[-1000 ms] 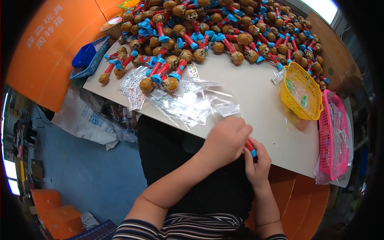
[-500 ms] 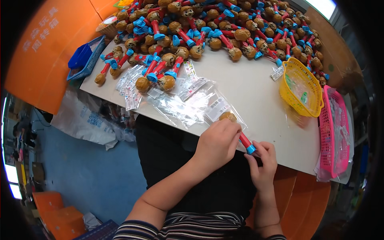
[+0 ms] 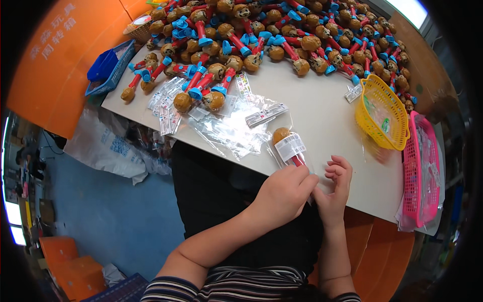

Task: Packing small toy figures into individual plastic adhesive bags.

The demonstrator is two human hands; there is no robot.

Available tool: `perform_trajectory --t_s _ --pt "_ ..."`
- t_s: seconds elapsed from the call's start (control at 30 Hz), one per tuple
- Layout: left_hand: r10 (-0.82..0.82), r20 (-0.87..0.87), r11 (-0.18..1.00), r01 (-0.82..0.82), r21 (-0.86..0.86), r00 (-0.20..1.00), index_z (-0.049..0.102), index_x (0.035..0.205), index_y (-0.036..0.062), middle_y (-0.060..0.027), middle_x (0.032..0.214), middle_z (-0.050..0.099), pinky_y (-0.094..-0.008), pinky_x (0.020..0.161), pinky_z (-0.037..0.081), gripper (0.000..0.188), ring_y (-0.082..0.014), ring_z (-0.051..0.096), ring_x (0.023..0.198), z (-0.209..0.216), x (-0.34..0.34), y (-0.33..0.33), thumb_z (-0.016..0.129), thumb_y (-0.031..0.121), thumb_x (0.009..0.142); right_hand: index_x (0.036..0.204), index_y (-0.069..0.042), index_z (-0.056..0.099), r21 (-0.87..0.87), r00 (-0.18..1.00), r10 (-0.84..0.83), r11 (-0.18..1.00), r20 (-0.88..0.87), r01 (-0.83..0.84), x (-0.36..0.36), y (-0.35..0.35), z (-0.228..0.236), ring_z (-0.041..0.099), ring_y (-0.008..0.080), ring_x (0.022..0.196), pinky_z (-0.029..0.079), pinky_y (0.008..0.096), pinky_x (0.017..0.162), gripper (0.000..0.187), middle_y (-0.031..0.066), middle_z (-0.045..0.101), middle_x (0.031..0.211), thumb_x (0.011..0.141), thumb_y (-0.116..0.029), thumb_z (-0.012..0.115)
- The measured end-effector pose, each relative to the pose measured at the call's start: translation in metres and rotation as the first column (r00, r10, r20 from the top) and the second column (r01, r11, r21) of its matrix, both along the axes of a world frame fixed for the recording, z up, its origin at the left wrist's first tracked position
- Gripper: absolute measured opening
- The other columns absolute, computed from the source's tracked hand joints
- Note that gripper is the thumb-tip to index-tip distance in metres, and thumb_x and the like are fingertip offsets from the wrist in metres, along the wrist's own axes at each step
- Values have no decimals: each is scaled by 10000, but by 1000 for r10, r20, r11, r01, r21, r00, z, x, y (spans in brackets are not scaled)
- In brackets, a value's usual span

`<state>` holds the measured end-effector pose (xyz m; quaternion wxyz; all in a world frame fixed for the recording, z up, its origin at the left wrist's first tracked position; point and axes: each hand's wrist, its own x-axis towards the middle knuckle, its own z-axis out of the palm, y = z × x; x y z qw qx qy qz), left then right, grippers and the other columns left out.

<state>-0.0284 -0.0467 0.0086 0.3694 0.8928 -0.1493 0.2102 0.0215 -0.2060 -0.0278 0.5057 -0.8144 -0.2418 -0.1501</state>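
A red-handled toy with a round brown head (image 3: 280, 134) lies inside a clear plastic bag (image 3: 307, 151) at the table's near edge. A white printed label (image 3: 291, 147) covers part of it. My left hand (image 3: 286, 192) is closed round the near end of the bag and toy, hiding the toy's blue base. My right hand (image 3: 336, 189) is beside it, its thumb against the left fingertips and its other fingers raised apart. Flat clear bags (image 3: 229, 133) and a small white label strip (image 3: 266, 115) lie just beyond.
A large heap of similar toys (image 3: 302, 43) covers the table's far side. Printed sticker sheets (image 3: 163, 103) lie left. A yellow basket (image 3: 370, 128) and pink basket (image 3: 412, 176) stand right, a blue basket (image 3: 118, 73) at far left.
The toy has slid down into the clear bag, its blue base now hidden by my left hand. The label now lies over the toy. My right hand's fingers have spread from the base.
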Motion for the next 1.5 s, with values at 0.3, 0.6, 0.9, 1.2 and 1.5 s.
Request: perform_trajectory --t_s 0.3,0.6,0.9,1.2,1.5 --pt "0 -38 999 1 32 999 609 951 48 -107 876 590 -371 674 492 200 -287 596 786 -2 -7 10 671 69 763 1048 -1 581 -27 978 92 995 -189 -99 -5 15 -2 635 205 794 511 291 708 310 118 632 945 758 25 688" --pt "73 29 995 -71 -70 997 652 905 51 -71 858 593 -338 688 494 214 -253 592 780 -3 -33 14 760 113 731 1013 50 621 114 690 79 993 -719 5 -16 -10 37 645 111 729 524 216 671 134 81 674 828 894 -12 620" --pt "215 83 977 -213 -32 973 672 907 57 -36 841 579 -339 679 403 193 -217 569 770 -29 -24 -23 751 114 740 1055 50 574 313 484 253 949 -838 47 -8 -15 30 658 103 733 539 203 650 197 90 689 805 879 -15 631" --pt "235 241 962 -261 80 941 663 938 65 -23 846 581 -349 708 398 252 -198 571 806 -40 -30 -29 704 47 690 1079 34 504 369 451 278 921 -848 127 -12 -6 33 653 104 706 541 204 640 268 95 687 783 854 4 646" --pt "13 -27 956 -20 -293 1000 569 830 58 -62 885 592 -376 802 416 189 -269 568 868 -43 -29 -7 718 38 717 921 -15 493 461 578 283 868 -765 185 -12 -4 17 663 128 713 554 230 670 129 109 669 792 875 38 601"
